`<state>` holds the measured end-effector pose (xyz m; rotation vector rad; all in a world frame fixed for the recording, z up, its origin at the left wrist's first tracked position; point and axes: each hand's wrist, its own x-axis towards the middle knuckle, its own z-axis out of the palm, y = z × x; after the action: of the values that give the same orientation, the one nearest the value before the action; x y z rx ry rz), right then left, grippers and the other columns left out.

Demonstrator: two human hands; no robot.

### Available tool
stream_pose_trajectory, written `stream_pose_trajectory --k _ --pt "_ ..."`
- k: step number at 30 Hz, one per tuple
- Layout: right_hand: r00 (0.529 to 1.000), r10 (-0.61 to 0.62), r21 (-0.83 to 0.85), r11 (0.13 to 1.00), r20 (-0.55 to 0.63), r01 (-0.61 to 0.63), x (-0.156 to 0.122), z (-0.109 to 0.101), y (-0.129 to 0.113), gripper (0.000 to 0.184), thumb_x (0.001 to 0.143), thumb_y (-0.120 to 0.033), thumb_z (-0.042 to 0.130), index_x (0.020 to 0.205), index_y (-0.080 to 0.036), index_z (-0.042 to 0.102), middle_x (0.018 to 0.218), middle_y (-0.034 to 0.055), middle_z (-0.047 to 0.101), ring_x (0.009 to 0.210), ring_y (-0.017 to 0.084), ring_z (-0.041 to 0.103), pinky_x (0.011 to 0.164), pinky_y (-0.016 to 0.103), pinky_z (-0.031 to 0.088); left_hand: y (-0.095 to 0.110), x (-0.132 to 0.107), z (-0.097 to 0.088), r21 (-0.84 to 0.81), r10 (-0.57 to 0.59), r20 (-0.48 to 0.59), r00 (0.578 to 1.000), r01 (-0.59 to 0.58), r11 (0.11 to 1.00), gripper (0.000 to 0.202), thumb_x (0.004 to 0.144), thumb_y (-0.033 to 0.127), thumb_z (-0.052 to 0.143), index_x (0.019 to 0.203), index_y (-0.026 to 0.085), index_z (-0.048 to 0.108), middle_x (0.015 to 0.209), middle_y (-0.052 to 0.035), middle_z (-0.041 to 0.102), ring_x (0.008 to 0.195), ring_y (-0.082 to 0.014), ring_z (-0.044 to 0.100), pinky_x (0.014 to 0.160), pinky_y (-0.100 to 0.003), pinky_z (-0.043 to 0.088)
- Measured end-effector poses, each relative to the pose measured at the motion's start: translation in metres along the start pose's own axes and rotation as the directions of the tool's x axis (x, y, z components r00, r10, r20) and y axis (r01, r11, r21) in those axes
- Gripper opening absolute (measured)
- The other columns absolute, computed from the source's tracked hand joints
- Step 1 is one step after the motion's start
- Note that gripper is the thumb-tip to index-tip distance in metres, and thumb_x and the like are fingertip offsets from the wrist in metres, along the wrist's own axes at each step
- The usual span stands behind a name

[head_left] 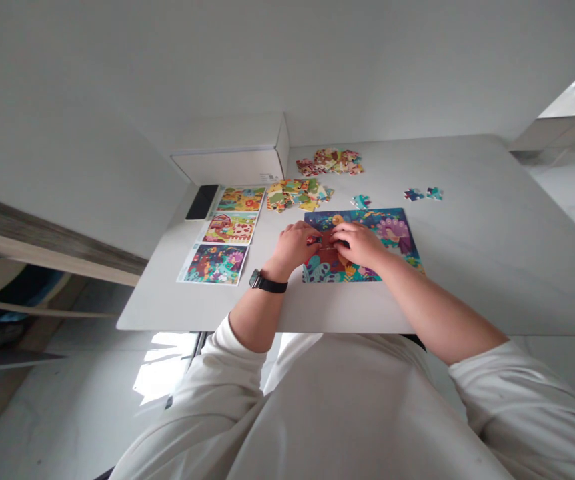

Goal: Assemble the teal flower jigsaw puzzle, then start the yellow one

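Observation:
A colourful assembled jigsaw puzzle lies on the white table in front of me. My left hand, with a black watch on its wrist, rests curled on the puzzle's left part. My right hand lies beside it, fingers bent down onto the puzzle's middle. The fingertips of both hands meet over a reddish area, pinching or pressing at something small that I cannot make out.
Two heaps of loose pieces lie behind the puzzle: a yellow-green heap and a red-brown heap. Single blue pieces lie at the right. Three picture cards, a black phone and a white box are at the left.

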<state>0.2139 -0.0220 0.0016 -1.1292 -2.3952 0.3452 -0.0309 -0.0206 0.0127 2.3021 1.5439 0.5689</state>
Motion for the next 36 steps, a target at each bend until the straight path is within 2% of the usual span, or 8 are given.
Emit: stream_pose_trajectory --k 13,20,31,36 --pt "1.000 0.021 0.020 1.000 0.021 -0.021 -0.001 0.001 0.002 0.021 0.097 -0.019 0.070 0.106 -0.026 0.088 0.119 0.0091 0.080 0.109 0.030 0.073 0.108 0.048 0.052 0.001 0.001 0.000 0.023 0.010 0.016 1.000 -0.010 1.000 0.027 0.091 0.026 0.081 0.117 0.031 0.087 0.130 -0.0100 0.074 0.122 -0.0338 0.066 0.115 -0.051 0.051" --pt "1.000 -0.003 -0.040 0.999 0.018 0.004 -0.002 0.001 0.003 0.023 0.098 -0.017 0.068 0.109 -0.025 0.087 0.121 0.0080 0.080 0.111 0.028 0.072 0.108 0.045 0.053 0.010 0.000 -0.007 0.108 -0.034 0.069 0.997 0.026 0.994 0.030 0.097 0.031 0.077 0.125 0.033 0.085 0.138 -0.0060 0.073 0.127 -0.0299 0.065 0.117 -0.047 0.052" --pt "0.999 -0.013 -0.094 0.995 0.035 0.016 -0.002 0.000 0.002 0.026 0.099 -0.017 0.066 0.113 -0.024 0.087 0.125 0.0084 0.081 0.111 0.029 0.071 0.109 0.046 0.052 0.007 0.001 -0.007 0.091 -0.031 0.073 0.997 0.024 0.996 0.030 0.094 0.033 0.082 0.123 0.034 0.085 0.139 -0.0057 0.072 0.128 -0.0303 0.065 0.119 -0.049 0.051" --pt "0.998 -0.013 -0.066 0.998 0.057 0.017 -0.003 -0.002 0.002 0.023 0.101 -0.022 0.068 0.112 -0.025 0.088 0.124 0.0082 0.081 0.112 0.028 0.072 0.109 0.044 0.052 0.009 0.000 -0.012 0.105 -0.032 0.091 0.995 0.022 0.994 0.031 0.095 0.034 0.081 0.125 0.033 0.085 0.139 -0.0060 0.072 0.127 -0.0303 0.066 0.118 -0.048 0.052"
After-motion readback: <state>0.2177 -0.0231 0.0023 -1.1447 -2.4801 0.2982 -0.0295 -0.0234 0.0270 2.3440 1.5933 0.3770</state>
